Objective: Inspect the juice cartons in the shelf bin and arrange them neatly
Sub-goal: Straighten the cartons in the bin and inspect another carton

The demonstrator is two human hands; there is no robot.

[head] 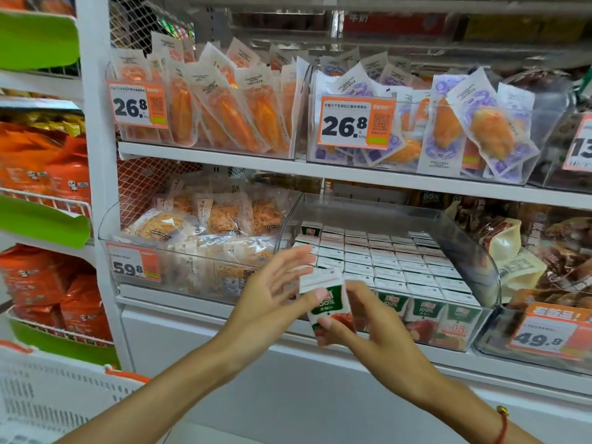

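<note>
Carton (pixel 330 310) sits tilted just in front of the clear bin (pixel 487 270), near its front-left corner; I see my right hand (pixel 368 334) pinching it, thumb and fingers clamped on its sides. Left hand (pixel 272 293) spread flat, thumb touching the carton; rowed cartons (pixel 384 264) fill the bin

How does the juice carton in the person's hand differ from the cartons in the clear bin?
The held carton is out in front of the bin, tilted; the binned cartons stand upright in neat rows. The right hand pinches the held carton, and the left hand is open beside it; nothing touches the binned ones. Both share green-and-white packaging with red fruit.
</note>
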